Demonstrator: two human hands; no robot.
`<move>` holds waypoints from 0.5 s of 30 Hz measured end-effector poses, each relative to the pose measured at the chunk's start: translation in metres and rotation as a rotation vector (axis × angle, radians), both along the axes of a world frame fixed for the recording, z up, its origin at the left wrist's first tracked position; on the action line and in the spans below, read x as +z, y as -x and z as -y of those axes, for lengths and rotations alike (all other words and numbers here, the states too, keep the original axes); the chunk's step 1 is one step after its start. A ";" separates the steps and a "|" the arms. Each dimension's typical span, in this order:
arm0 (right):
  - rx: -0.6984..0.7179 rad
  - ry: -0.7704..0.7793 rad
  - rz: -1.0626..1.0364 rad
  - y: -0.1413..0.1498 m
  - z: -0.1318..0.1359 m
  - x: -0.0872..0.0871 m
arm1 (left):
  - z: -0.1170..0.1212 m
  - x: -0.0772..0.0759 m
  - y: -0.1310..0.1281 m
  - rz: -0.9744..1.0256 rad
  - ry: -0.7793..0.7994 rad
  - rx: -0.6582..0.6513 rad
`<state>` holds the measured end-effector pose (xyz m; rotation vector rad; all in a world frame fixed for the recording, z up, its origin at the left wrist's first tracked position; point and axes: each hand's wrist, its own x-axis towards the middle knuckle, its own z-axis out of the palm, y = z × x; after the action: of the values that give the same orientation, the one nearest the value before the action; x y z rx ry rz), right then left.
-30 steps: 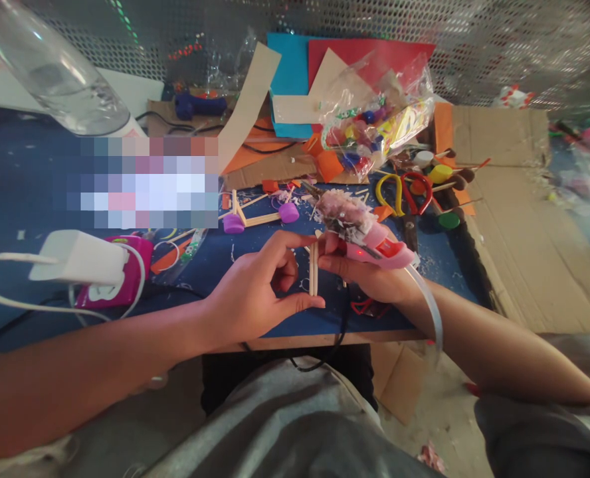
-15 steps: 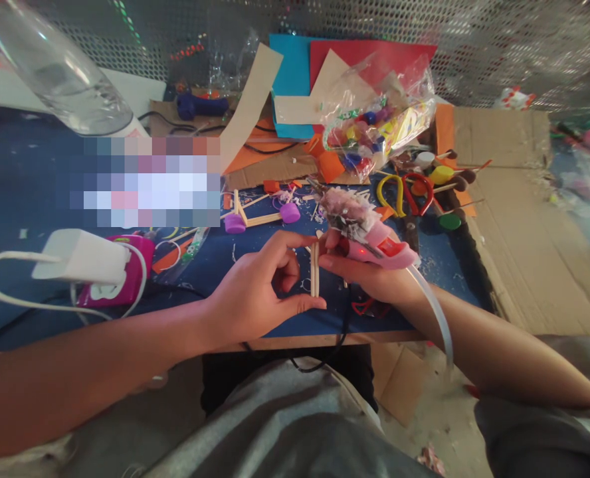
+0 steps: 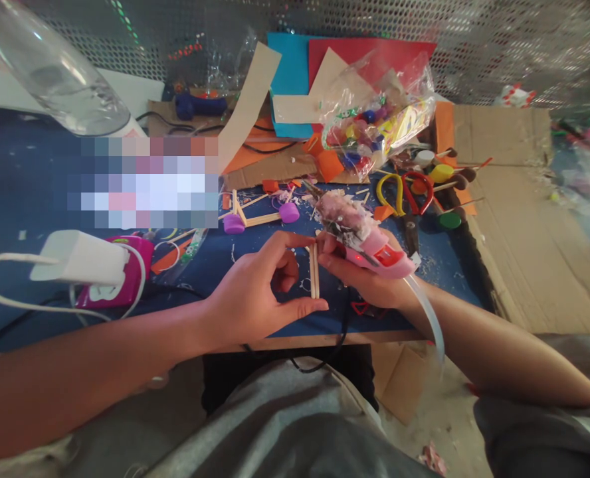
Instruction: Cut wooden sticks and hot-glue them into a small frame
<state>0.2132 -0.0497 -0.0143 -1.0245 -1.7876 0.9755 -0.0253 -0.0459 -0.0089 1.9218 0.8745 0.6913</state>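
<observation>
My left hand (image 3: pixel 252 285) pinches a small piece of two pale wooden sticks (image 3: pixel 314 272) by its ends, thumb at the near end and index finger at the far end. My right hand (image 3: pixel 369 275) is wrapped round a pink hot glue gun (image 3: pixel 375 249), its nozzle end crusted with whitish residue and pointing away to the upper left. A translucent glue stick (image 3: pixel 429 315) sticks out of its back. The right fingertips also touch or nearly touch the sticks' far end. Beyond my hands lies a stick frame (image 3: pixel 262 219) with purple caps (image 3: pixel 289 212).
Yellow-and-red-handled scissors (image 3: pixel 410 206) lie right of the glue gun. A clear bag of bottle caps (image 3: pixel 375 133) is behind. Cardboard (image 3: pixel 534 245) covers the right side. A white plug (image 3: pixel 78 255) with cable sits in a magenta socket block (image 3: pixel 138 272). A plastic bottle (image 3: pixel 76 86) leans at upper left.
The back of the glue gun has dipped slightly toward me and left in my right hand. My left hand and the sticks stay almost where they were.
</observation>
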 end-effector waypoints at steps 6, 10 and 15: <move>-0.022 0.067 -0.075 -0.002 0.001 -0.011 | 0.000 0.001 -0.001 0.000 0.017 0.007; -0.070 0.119 -0.123 0.001 0.002 -0.010 | 0.000 0.000 -0.001 0.018 0.026 0.004; -0.102 0.213 -0.141 0.001 0.001 -0.013 | 0.000 -0.001 -0.001 0.025 0.030 -0.001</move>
<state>0.2123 -0.0502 -0.0270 -1.1362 -1.5259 1.1624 -0.0244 -0.0457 -0.0098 1.8832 0.8637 0.6958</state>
